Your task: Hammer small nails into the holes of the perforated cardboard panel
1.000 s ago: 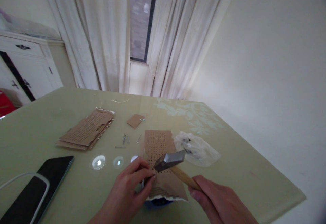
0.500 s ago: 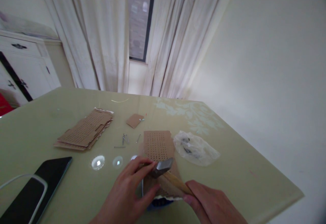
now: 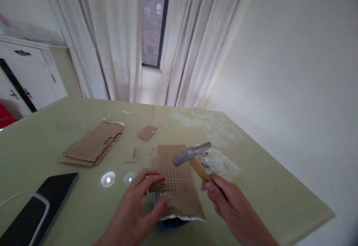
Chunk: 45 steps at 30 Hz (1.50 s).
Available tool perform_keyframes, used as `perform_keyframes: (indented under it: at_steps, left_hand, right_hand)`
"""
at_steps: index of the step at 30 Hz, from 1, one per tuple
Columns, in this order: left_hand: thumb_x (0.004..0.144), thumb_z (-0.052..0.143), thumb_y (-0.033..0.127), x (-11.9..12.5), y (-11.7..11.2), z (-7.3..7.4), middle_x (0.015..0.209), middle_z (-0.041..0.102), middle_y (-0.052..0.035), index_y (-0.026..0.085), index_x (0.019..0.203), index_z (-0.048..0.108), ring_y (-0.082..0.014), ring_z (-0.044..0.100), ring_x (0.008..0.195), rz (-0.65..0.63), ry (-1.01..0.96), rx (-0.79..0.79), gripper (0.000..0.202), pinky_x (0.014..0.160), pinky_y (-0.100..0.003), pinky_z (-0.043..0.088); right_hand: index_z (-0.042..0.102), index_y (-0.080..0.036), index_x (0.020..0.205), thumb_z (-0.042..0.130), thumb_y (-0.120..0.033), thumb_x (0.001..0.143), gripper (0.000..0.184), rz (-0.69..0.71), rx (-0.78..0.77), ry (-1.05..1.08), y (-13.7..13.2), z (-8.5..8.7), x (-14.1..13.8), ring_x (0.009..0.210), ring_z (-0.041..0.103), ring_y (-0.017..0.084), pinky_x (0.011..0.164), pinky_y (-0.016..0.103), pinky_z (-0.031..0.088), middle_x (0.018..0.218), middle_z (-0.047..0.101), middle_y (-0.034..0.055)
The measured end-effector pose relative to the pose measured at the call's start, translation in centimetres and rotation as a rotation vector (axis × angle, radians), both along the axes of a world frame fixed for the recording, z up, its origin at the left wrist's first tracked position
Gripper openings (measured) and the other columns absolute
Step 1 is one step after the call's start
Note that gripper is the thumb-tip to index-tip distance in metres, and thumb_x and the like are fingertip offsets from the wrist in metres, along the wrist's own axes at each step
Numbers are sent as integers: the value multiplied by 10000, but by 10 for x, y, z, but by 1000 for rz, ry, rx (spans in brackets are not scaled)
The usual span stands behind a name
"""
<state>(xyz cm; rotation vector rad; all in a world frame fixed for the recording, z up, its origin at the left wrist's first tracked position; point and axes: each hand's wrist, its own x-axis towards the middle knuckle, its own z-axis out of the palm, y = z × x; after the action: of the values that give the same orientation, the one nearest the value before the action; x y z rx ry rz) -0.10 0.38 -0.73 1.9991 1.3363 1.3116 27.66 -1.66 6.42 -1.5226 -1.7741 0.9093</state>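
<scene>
On the counter (image 3: 263, 201) I see nails (image 3: 134, 153) between a cardboard stack (image 3: 93, 141), left, and a cardboard sheet (image 3: 175, 177); right of the sheet lies a bag (image 3: 225, 162), behind the hammer (image 3: 191, 154).

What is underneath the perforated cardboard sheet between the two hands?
A blue object shows just below the torn near edge of the cardboard sheet. The sheet covers the rest, so its full shape and anything else beneath cannot be seen.

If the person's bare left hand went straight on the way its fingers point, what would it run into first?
Likely the brown, rectangular, hole-dotted cardboard sheet: the left hand overlaps its left edge in view, though whether they touch is unclear.
</scene>
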Motion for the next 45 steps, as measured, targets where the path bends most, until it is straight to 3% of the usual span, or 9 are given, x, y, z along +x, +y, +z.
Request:
perform_keyframes:
  at_steps: [4,8,12,20,24,28,30,41,45]
  left_hand:
    - [998,609,543,-33,31,-11,931,803,-53,239,876,786,-203,675,737,177,31,-64,372,671,-304,562]
    - [992,525,488,-74,63,-34,1153,816,-113,228,1102,815,-318,713,1071,344,220,-125,405,968,-450,547]
    - [907,588,469,-88,72,-42,1053,788,-134,218,956,820,-367,710,1006,389,320,-189,345,972,-518,525]
    - [943,518,465,-81,59,-34,845,768,-77,241,867,655,-294,732,807,351,324,-234,273,765,-408,563]
    - [924,643,551,-58,38,0,828,783,-44,230,958,699,-237,735,740,317,8,-192,327,670,-326,589]
    - [844,834,398,-19,20,45,791,783,-15,243,874,803,-191,730,727,31,-278,-172,161,654,-257,613]
    - [825,863,322,-7,19,53,842,797,-21,260,818,842,-191,750,789,-45,-356,-111,66,686,-248,631]
    - [968,719,277,-6,16,11,840,805,-6,317,1137,861,-172,754,758,-93,-229,-51,224,674,-240,619]
    - [927,760,276,1,14,12,816,805,10,309,950,857,-179,755,772,-69,-176,-106,105,713,-249,600]
  right_hand:
    - [661,-197,874,764,-706,904,520,-8,-234,661,54,-15,-5,378,288,40,345,168,214,592,428,-105]
    - [648,-199,883,829,-685,842,520,12,-267,809,91,-40,-8,374,273,28,329,144,229,591,426,-117]
    - [639,-202,892,820,-685,846,518,17,-297,899,94,-60,-6,372,273,26,324,133,239,600,431,-118]
    - [660,-198,895,849,-662,829,504,-14,-332,999,88,-72,0,370,312,29,317,135,273,604,452,-117]
    - [658,-198,883,864,-683,796,535,-13,-352,1018,89,-73,-3,359,308,30,304,142,265,588,457,-121]
    - [651,-201,882,879,-688,771,550,-12,-366,1025,88,-75,-7,343,307,31,297,148,273,567,462,-129]
    - [647,-200,880,885,-684,764,551,-14,-368,1031,87,-75,-8,338,308,30,294,149,270,562,465,-131]
    - [646,-202,886,865,-677,791,532,-53,-355,1048,88,-76,-7,342,325,30,299,145,280,569,473,-127]
    - [654,-201,892,845,-661,824,503,-54,-358,1023,87,-78,-7,351,331,32,304,141,291,581,475,-121]
